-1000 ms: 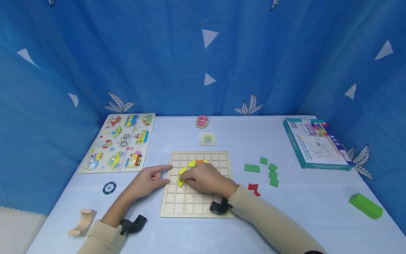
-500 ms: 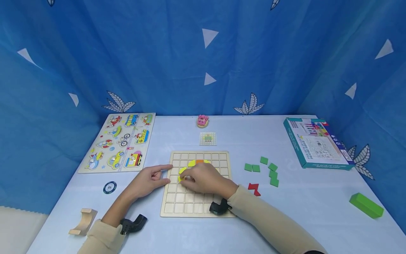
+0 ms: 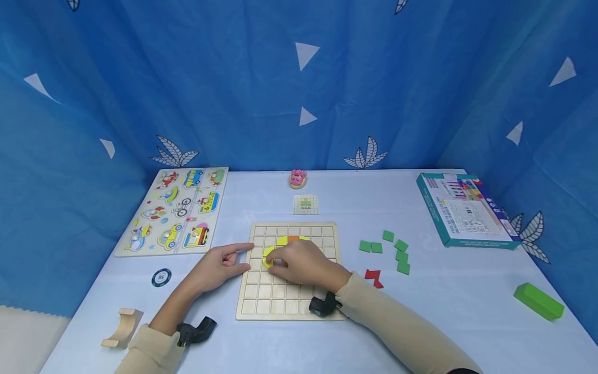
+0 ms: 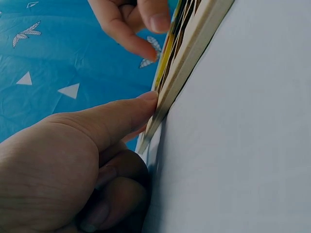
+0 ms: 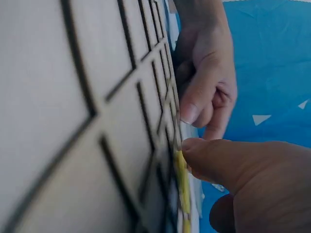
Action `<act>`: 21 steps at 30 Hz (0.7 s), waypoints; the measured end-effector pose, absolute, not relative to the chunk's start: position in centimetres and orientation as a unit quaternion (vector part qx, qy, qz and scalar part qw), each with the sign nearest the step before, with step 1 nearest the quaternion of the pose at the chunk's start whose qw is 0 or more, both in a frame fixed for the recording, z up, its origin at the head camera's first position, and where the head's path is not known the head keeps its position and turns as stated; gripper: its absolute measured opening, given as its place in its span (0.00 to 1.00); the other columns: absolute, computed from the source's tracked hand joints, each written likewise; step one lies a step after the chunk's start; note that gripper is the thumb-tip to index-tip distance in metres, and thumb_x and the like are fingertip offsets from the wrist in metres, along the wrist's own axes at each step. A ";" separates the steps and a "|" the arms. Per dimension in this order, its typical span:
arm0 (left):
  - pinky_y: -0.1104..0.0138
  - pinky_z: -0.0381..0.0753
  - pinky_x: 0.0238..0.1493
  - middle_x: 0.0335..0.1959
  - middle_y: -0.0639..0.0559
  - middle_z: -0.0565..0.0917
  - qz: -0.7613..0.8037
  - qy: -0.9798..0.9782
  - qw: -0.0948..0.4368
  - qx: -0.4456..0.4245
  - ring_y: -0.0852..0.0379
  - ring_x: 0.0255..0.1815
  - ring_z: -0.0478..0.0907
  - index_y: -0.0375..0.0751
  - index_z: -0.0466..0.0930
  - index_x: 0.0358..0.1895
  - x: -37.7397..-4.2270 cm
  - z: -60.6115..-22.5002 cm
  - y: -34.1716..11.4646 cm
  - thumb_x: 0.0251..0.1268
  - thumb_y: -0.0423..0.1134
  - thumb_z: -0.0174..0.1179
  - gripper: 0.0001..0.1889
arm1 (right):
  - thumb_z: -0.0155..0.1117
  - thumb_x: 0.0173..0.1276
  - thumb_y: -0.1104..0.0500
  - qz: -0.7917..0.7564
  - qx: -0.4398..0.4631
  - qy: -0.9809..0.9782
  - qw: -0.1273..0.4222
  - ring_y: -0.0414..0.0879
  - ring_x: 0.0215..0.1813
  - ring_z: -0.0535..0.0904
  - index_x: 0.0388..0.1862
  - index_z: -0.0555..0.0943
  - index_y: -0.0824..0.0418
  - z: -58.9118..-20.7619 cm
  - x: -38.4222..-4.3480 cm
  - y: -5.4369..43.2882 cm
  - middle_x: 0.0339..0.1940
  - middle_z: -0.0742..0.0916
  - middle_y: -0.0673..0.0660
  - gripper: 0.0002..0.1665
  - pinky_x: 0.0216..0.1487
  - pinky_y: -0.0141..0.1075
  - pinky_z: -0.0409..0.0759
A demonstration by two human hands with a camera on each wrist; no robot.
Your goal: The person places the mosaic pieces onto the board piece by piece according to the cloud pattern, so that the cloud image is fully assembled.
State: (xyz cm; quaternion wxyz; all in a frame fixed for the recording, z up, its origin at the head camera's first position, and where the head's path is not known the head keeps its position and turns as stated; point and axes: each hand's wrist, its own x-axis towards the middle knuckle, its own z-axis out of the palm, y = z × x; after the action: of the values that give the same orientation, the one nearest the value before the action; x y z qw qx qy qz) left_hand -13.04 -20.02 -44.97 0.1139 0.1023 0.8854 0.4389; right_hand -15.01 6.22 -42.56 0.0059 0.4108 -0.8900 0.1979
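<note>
In the head view, a square wooden grid board (image 3: 263,306) lies in front of the person. The right hand (image 3: 301,262) reaches over it, thumb and fingertips pinching a yellow tile (image 3: 267,263) low at a left-side cell. Its thumb (image 5: 206,153) meets the yellow edge in the right wrist view. Just above sits another yellow tile (image 3: 268,251), partly covered by the fingers. An orange tile (image 3: 293,238) lies between yellow pieces higher up. The left hand (image 3: 217,270) touches the board's left edge with extended index finger and thumb, its other fingers folded under.
Several green tiles (image 3: 376,248) and red pieces (image 3: 374,278) lie right of the board. A pattern card (image 3: 306,204) and pink figurine (image 3: 297,178) are behind it. Around stand a picture puzzle (image 3: 187,208), chip (image 3: 161,277), wooden arch (image 3: 122,328), box (image 3: 467,210) and green block (image 3: 539,301).
The yellow tile under the right fingertips, skewed and jutting toward the person before, has turned and shifted slightly up to line up below the other yellow tile. The left hand stays at the edge.
</note>
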 end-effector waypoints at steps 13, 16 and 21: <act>0.65 0.62 0.25 0.15 0.57 0.64 0.443 0.883 0.117 0.098 0.59 0.18 0.60 0.51 0.81 0.65 -12.9 -45.2 -19.9 0.64 0.46 0.72 0.26 | 0.71 0.71 0.55 0.310 0.291 -0.901 0.081 0.37 0.17 0.61 0.48 0.91 0.53 -38.2 -15.2 15.4 0.12 0.65 0.42 0.10 0.22 0.33 0.61; 0.65 0.63 0.25 0.15 0.57 0.63 0.445 0.883 0.115 0.100 0.60 0.18 0.60 0.52 0.81 0.65 -13.0 -45.1 -20.0 0.64 0.45 0.72 0.25 | 0.73 0.69 0.57 0.302 0.259 -0.914 0.083 0.38 0.17 0.62 0.48 0.91 0.54 -38.8 -14.5 18.4 0.12 0.65 0.42 0.10 0.22 0.33 0.62; 0.66 0.63 0.26 0.15 0.58 0.62 0.446 0.882 0.112 0.104 0.61 0.18 0.59 0.52 0.81 0.65 -13.1 -45.2 -20.0 0.64 0.45 0.72 0.25 | 0.74 0.67 0.59 0.285 0.203 -0.934 0.071 0.39 0.18 0.65 0.48 0.90 0.54 -40.3 -13.2 23.0 0.13 0.67 0.43 0.11 0.21 0.32 0.64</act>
State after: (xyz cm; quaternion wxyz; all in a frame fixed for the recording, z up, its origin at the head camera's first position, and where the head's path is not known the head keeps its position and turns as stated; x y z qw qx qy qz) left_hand -13.10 -20.01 -45.15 0.1121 0.1037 0.8819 0.4461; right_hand -13.20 23.03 -40.29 0.0712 0.2030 -0.9341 0.2848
